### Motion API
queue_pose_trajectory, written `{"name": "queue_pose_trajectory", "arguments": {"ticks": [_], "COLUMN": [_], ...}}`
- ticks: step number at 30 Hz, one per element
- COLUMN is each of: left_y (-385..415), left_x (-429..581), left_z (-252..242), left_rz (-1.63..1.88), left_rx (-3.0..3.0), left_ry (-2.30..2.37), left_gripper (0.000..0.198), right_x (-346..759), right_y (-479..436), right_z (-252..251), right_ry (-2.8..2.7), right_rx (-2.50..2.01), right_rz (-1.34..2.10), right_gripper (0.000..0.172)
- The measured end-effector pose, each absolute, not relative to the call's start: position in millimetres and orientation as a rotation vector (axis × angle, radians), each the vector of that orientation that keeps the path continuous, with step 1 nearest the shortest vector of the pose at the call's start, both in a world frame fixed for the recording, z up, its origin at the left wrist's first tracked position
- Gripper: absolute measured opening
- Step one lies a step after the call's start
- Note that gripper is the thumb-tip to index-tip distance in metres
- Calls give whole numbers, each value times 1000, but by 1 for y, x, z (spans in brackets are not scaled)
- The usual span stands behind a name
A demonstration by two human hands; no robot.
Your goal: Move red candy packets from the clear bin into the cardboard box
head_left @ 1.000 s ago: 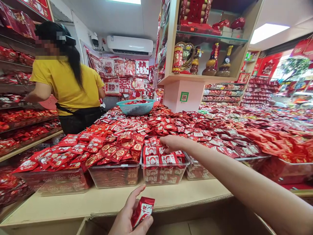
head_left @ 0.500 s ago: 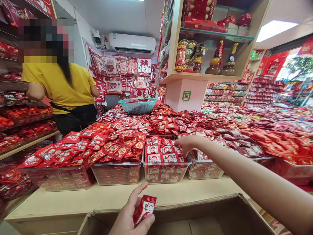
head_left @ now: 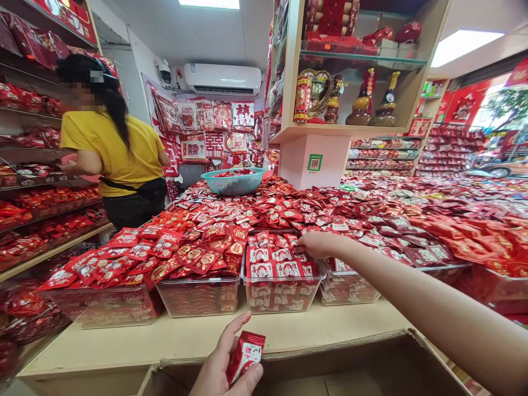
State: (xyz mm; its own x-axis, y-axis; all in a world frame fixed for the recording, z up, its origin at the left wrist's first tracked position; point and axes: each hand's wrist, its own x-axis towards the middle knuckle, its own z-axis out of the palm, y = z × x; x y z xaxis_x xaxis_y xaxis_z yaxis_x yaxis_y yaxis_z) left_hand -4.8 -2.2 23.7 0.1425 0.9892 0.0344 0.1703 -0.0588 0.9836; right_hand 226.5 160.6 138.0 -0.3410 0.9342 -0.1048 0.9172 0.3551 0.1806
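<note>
My left hand (head_left: 231,363) holds a small red-and-white wrapped packet (head_left: 246,355) between thumb and fingers, low in front of the counter and over a cardboard box (head_left: 355,379). From the right, my right hand (head_left: 319,243) reaches to the back right of a clear plastic bin (head_left: 282,294). That bin is filled with similar red-and-white packets (head_left: 287,268), set in rows. The right fingers are bent together at the packets; their tips are partly hidden, and what they grip cannot be made out.
More clear bins (head_left: 198,300) of red packets line the pale counter (head_left: 193,338). Behind them lie heaped packets and a turquoise basket (head_left: 235,184). A display cabinet (head_left: 284,104) stands on a pillar. A person in a yellow shirt (head_left: 119,154) stands by the left shelves.
My right hand has shifted slightly at the bin, its fingers drawn more together. The left hand keeps its packet. The person in yellow has turned slightly, and the view has moved a little.
</note>
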Motion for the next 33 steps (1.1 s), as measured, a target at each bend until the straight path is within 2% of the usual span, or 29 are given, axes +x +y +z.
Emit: {"name": "queue_pose_trajectory", "arguments": {"ticks": [7, 11, 15, 18, 20, 22, 26, 28, 30, 33], "left_y": [-2, -4, -11, -16, -17, -17, -14, -13, -14, -17], "left_x": [-4, 0, 4, 7, 9, 10, 11, 13, 16, 19], "left_z": [29, 38, 52, 59, 58, 55, 48, 45, 43, 38], "left_rz": [1176, 1200, 1171, 1163, 1151, 1160, 1174, 1126, 1095, 1100], "left_rx": [1135, 905, 745, 653, 624, 622, 774, 952, 1096, 1196], "left_ry": [1078, 1006, 942, 877, 896, 941, 976, 936, 880, 873], "left_gripper": [74, 55, 40, 42, 45, 41, 35, 38, 41, 44], "right_x": [240, 236, 209, 189, 181, 176, 168, 164, 161, 162], "right_y": [149, 119, 73, 40, 24, 14, 7, 8, 10, 12], "right_z": [151, 149, 110, 73, 56, 47, 45, 46, 46, 46], "right_ry": [2521, 2711, 3427, 3690, 3716, 3706, 3250, 2849, 2647, 2635], "right_rx": [1800, 1876, 1456, 1011, 854, 861, 1242, 1397, 1447, 1440], "right_rz": [230, 362, 303, 111, -122, -553, -2018, -2518, -2687, -2676], "right_gripper": [27, 36, 41, 47, 51, 50, 30, 29, 30, 25]}}
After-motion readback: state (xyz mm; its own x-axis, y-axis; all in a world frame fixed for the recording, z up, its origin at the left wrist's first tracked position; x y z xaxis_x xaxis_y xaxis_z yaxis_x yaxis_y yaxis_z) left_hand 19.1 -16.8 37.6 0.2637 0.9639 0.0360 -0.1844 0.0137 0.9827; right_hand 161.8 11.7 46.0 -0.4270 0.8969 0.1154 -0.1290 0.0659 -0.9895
